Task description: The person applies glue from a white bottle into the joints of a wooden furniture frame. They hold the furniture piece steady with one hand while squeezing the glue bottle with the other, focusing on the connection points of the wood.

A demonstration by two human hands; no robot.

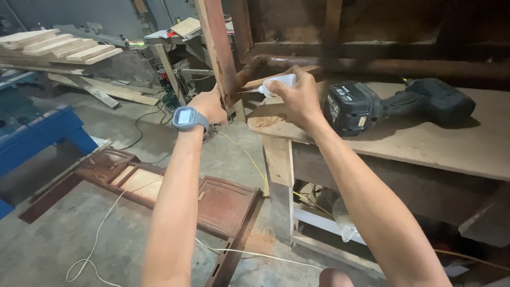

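Hands both up at the corner of a workbench (pixel 425 143). Left hand (pixel 208 105), a grey watch (pixel 188 118) on its wrist, is closed around a reddish-brown wooden post (pixel 219 53) that stands tilted against the bench corner; fingers wrap the far side, mostly hidden. Right hand (pixel 300 98) is clamped on a small white squeeze bottle (pixel 279 83), held sideways, nozzle pointing left and touching or almost touching the post where a dark curved wooden rail (pixel 249 69) meets it. Cannot tell whether anything comes out of the nozzle.

Just right of the right hand, a black cordless drill (pixel 404 103) lies on its side on the bench top, battery end toward the hand, near it but not touching. Bench top is a bare, dusty board.

On the concrete floor (pixel 53 239) below the left arm lies a long dark-brown carved panel (pixel 223 204), flat, with a white cord (pixel 101 228) looping across it. A blue machine frame (pixel 42 133) stands at the left edge. Pale planks (pixel 58 47) are stacked on a rack at upper left, well apart from the hands.
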